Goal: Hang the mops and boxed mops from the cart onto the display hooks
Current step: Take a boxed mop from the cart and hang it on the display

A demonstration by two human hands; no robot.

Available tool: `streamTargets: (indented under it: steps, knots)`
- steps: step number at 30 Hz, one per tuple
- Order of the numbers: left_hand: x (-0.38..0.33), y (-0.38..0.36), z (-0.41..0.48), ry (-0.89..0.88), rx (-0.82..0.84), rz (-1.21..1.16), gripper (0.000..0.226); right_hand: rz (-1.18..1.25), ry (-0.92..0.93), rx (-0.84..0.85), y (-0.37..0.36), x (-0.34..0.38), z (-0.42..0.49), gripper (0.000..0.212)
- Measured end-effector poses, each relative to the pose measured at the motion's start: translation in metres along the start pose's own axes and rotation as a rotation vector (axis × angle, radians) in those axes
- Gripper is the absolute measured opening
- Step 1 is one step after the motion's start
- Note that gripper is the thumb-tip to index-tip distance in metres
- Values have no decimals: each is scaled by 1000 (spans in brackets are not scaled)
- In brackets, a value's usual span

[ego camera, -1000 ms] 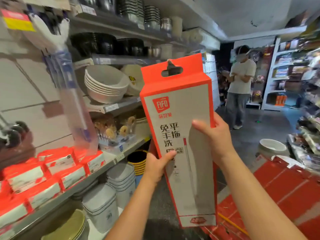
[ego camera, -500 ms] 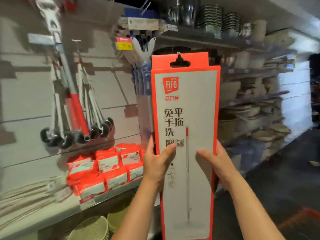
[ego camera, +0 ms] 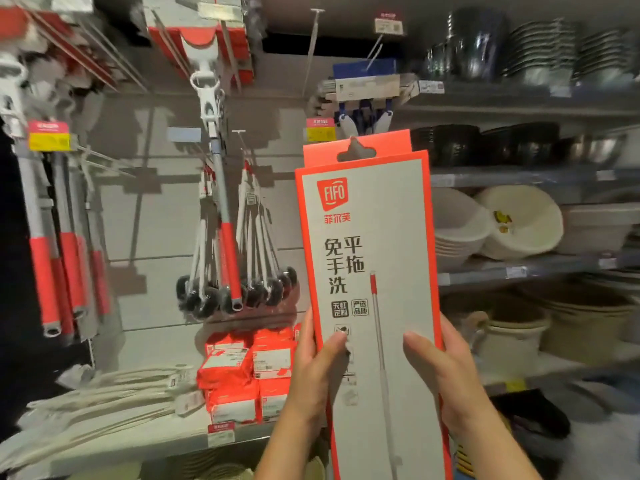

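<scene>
We hold the boxed mop (ego camera: 370, 271) upright, with the left hand (ego camera: 318, 368) and right hand (ego camera: 440, 372) clamped on its lower side edges, thumbs across the front and the hang hole (ego camera: 356, 152) well above both hands. A display hook (ego camera: 311, 46) that looks bare juts out above and left of the hands. Our judgement is to raise the box square, sight the hook tip through the hole, and let go only once the tab sits on the wire.

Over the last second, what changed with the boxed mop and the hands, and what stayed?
The boxed mop swung left from the aisle to the display wall and straightened upright. The left hand and right hand kept gripping its side edges.
</scene>
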State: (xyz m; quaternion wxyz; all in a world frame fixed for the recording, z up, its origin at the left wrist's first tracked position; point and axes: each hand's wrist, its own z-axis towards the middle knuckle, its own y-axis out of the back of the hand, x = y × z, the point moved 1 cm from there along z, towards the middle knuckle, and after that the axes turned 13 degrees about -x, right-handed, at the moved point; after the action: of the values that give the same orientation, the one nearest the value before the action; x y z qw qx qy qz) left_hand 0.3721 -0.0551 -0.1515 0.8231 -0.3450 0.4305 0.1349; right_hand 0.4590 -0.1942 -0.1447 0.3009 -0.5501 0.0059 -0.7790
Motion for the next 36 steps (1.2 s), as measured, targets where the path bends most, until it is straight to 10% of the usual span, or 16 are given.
streamTargets:
  steps: [8,12,20,28,36]
  knots:
    - [36,-19,25,-92,-178,57,71,48,-47,118,12,-17,52,55]
    - [38,-13,51,-117,-183,83,72,50,-55,137,1,-32,76,86]
    - [36,30,124,-108,-68,26,78,85,-68,130,-61,-52,129,48]
    - [28,60,205,-197,-43,54,75,125,7,98,-121,-66,174,78]
    - [47,62,249,-219,4,98,75,181,-27,10,-128,-82,201,48]
